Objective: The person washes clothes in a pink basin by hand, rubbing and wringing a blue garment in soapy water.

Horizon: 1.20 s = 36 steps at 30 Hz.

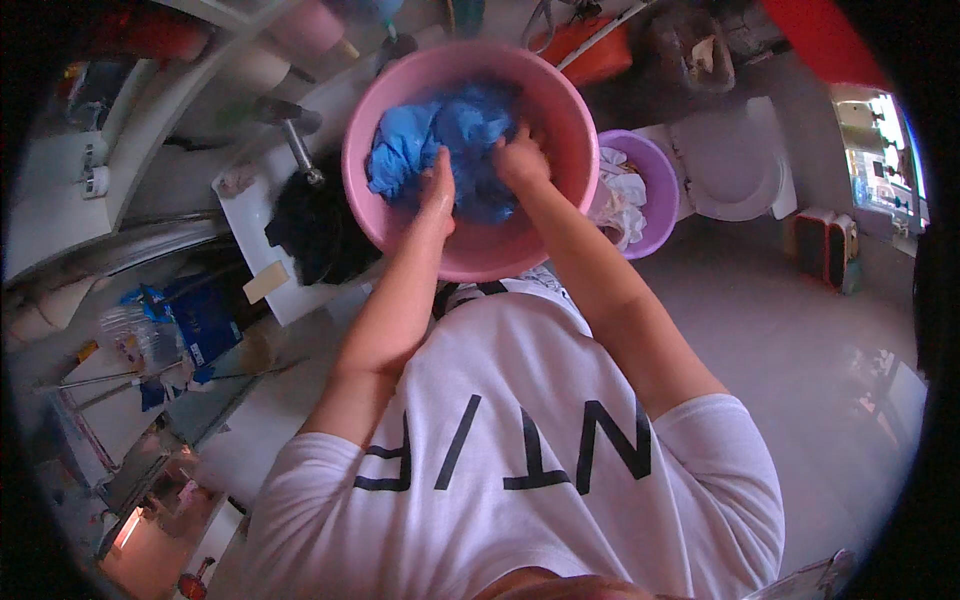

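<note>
A wet blue cloth [405, 140] lies bunched in a round pink basin [367, 205] in front of me. Both my hands reach into the basin. My left hand [437, 187] is closed on the cloth near its middle, its thumb side up and its other fingers mostly hidden. On the cloth's right part, close to the basin's right wall, my right hand [522, 162] is curled round the fabric, slightly smeared by motion. Darker folds of the cloth spread between and below the hands.
Right of the basin stands a purple bucket [668, 205] with white cloth [628, 195] in it. Farther right are a white toilet [735, 165] and a small box-like object [826, 250]. At left, dark cloth [310, 230] lies in a white sink [243, 215] by a metal tap [298, 150].
</note>
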Motion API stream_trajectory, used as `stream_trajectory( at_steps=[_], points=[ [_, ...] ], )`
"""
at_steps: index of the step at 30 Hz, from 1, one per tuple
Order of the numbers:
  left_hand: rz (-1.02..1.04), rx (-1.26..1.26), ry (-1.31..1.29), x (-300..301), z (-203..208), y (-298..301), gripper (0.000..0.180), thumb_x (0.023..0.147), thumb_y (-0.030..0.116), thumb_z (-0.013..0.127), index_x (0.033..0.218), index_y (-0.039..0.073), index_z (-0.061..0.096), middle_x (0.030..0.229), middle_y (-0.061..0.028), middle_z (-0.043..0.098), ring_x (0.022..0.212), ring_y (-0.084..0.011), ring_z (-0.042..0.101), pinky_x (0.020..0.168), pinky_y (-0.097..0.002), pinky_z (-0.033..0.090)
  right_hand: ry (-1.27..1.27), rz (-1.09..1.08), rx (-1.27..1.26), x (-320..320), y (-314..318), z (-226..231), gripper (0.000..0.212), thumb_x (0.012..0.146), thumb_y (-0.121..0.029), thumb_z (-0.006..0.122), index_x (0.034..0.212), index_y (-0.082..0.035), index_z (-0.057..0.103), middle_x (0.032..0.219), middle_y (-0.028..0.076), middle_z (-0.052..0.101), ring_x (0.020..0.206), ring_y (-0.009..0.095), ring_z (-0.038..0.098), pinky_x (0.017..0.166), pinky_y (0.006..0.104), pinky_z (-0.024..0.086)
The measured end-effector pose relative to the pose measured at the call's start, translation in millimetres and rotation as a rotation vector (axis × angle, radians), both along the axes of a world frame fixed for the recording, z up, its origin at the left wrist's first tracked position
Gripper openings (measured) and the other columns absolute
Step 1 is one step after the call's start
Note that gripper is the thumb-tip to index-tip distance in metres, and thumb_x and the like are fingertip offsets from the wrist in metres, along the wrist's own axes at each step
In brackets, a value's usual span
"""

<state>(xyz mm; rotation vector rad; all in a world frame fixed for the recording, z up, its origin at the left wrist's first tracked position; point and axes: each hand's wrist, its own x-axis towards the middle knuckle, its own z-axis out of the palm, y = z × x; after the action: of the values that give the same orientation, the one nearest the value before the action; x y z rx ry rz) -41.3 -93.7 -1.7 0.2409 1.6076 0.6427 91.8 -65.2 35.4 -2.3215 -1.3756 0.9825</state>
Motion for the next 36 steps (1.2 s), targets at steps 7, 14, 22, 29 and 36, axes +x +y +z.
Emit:
stream_trajectory(
  at_steps=[7, 14, 22, 29, 36],
  points=[
    [0.064, 0.239, -0.444, -16, -4, -5, 0.069, 0.086, 0.061, 0.043, 0.131, 0.009, 0.043, 0.128, -0.0128, 0.049, 0.116, -0.0261, 0.047, 0.098, -0.0395, 0.038, 0.465, -0.026, 0.277, -53, -38, 33, 0.046, 0.079, -0.025, 0.057, 0.118, -0.002, 0.047, 0.098, 0.029, 0.060, 0.095, 0.042, 0.058, 0.081, 0.0451, 0.045],
    [0.028, 0.623, -0.737, -32, -56, 10, 0.066, 0.087, 0.056, 0.046, 0.130, 0.007, 0.044, 0.127, -0.0132, 0.049, 0.114, -0.0246, 0.048, 0.096, -0.0388, 0.040, 0.444, 0.264, 0.504, -61, -67, 63, 0.032, 0.076, -0.021, 0.058, 0.102, -0.003, 0.053, 0.087, 0.025, 0.060, 0.080, 0.041, 0.060, 0.070, 0.0468, 0.047],
    [-0.188, 0.680, 0.345, -12, 48, 15, 0.048, 0.081, 0.041, 0.062, 0.107, 0.001, 0.058, 0.099, -0.0163, 0.063, 0.091, -0.0290, 0.060, 0.080, -0.0397, 0.047, -0.080, 0.280, 0.015, 9, 5, 17, 0.036, 0.082, -0.026, 0.044, 0.112, -0.008, 0.053, 0.105, 0.021, 0.062, 0.098, 0.037, 0.060, 0.085, 0.0466, 0.047],
    [-0.655, 0.788, 1.385, -54, 78, -3, 0.046, 0.080, 0.034, 0.062, 0.115, 0.006, 0.053, 0.105, -0.0214, 0.058, 0.104, -0.0376, 0.052, 0.091, -0.0458, 0.039, -0.233, 0.570, -0.273, 36, 12, -25, 0.043, 0.080, -0.012, 0.047, 0.120, 0.002, 0.048, 0.116, 0.024, 0.056, 0.111, 0.035, 0.054, 0.095, 0.0422, 0.042],
    [-0.094, 0.257, 0.342, 4, 56, -32, 0.066, 0.084, 0.053, 0.053, 0.132, 0.010, 0.038, 0.127, -0.0171, 0.043, 0.119, -0.0317, 0.041, 0.096, -0.0521, 0.034, 0.028, 0.063, 0.096, 18, 6, 4, 0.067, 0.081, -0.031, 0.055, 0.137, -0.005, 0.030, 0.125, 0.026, 0.049, 0.116, 0.039, 0.049, 0.096, 0.0429, 0.041]
  ],
)
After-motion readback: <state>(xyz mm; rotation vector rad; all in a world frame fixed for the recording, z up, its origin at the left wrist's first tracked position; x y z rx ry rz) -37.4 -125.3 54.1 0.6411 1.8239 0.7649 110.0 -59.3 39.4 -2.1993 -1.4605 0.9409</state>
